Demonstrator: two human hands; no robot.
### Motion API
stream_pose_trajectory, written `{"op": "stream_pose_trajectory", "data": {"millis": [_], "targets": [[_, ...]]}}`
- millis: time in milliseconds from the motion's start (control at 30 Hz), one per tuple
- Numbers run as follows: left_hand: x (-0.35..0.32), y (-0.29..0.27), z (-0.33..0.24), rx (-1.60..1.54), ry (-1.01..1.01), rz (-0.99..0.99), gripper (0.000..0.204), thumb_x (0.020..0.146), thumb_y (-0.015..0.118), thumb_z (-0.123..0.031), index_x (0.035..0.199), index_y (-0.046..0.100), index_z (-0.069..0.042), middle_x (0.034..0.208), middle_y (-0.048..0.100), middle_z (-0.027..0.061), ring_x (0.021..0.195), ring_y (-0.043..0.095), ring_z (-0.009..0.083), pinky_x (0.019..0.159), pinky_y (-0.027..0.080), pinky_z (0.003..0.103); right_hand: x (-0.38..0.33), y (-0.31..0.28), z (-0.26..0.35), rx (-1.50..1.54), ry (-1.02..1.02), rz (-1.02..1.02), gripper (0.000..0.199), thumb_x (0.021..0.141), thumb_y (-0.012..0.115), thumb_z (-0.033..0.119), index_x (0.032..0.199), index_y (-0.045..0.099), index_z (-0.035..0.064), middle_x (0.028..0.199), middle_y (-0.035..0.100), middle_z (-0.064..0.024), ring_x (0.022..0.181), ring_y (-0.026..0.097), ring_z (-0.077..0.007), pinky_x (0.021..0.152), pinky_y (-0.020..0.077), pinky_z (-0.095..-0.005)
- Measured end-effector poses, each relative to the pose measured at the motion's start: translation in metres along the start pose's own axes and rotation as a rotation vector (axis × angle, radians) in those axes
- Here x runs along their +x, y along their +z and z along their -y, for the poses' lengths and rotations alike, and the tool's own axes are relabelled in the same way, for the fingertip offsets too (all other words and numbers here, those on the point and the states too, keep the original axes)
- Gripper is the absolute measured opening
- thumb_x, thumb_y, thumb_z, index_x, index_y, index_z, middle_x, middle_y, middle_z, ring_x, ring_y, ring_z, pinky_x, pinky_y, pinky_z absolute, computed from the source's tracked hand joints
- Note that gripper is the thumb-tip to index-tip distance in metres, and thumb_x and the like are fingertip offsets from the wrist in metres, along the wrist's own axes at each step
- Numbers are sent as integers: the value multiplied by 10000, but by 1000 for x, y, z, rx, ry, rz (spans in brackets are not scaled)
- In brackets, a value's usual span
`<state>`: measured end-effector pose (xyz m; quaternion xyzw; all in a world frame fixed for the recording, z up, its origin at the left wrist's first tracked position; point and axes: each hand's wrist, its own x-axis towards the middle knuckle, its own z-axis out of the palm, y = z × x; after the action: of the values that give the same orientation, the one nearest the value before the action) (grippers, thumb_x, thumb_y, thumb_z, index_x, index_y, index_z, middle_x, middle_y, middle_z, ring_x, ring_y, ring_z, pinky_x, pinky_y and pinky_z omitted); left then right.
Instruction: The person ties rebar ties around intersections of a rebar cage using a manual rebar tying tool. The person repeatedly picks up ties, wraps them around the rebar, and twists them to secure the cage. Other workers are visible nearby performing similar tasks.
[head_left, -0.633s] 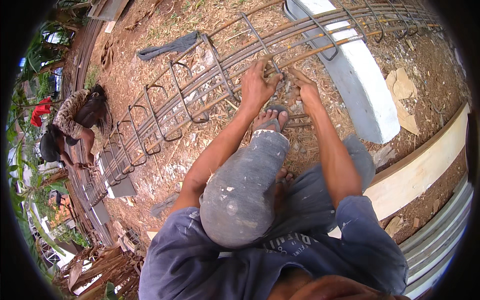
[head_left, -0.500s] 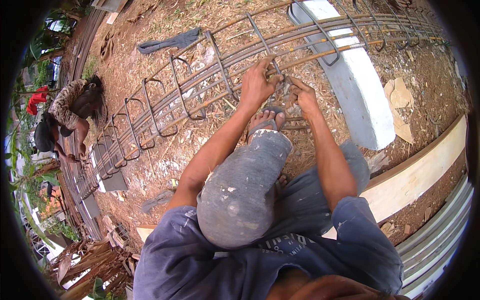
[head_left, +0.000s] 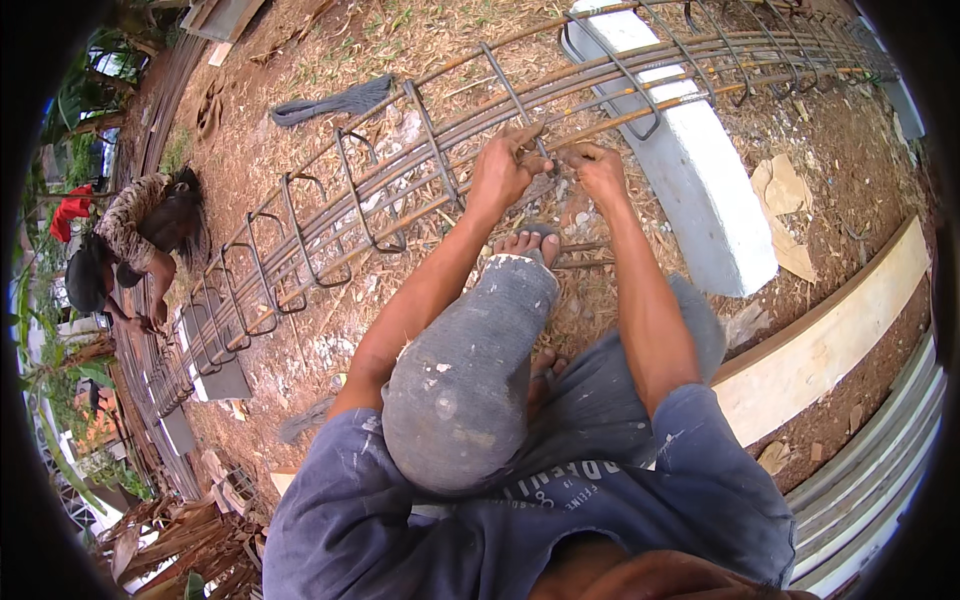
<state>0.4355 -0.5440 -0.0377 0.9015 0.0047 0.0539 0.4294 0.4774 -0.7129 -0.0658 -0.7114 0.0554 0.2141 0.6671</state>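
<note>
A long rebar cage [head_left: 440,137] of rusty steel bars with squared stirrups crosses in front of me, from lower left to upper right. My left hand [head_left: 503,172] is closed at the near lower edge of the cage, fingers around the end of a steel stirrup [head_left: 505,84]. Just right of it, my right hand [head_left: 600,176] has thumb and fingers pinched together beside the lower bar. Whatever it pinches is too small to make out. The two hands' fingertips are close together, with a small gap between them.
A white-topped grey block [head_left: 705,180] lies under the cage on the right, torn cardboard [head_left: 785,205] beside it. A pale board [head_left: 820,345] lies at lower right. A dark cloth bundle [head_left: 335,100] rests beyond the cage. At far left a person [head_left: 135,235] bends over the bars.
My right hand has turned and its fingers have drawn in to a tighter pinch near the stirrup. My left hand stays at the stirrup. The view has shifted slightly.
</note>
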Motion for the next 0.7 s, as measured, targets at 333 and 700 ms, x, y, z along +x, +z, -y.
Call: {"op": "stream_pose_trajectory", "data": {"millis": [333,700], "targets": [[13,4,4,-177,-134,95,640,647,824,-132,1257,631,-106,989,711,107,820,681,228,757,512,366,2,-4,-4,-86,-27,0,325,805,579,25,1110,679,-27,872,685,-180,580,630,-212,402,498,-342],[8,4,17,-151,-82,45,544,668,824,-197,1185,683,-103,965,721,140,848,693,247,776,513,360,-24,23,17,-276,-5,-130,322,776,739,122,1061,694,-22,775,711,-145,630,670,-170,523,522,-364]]}}
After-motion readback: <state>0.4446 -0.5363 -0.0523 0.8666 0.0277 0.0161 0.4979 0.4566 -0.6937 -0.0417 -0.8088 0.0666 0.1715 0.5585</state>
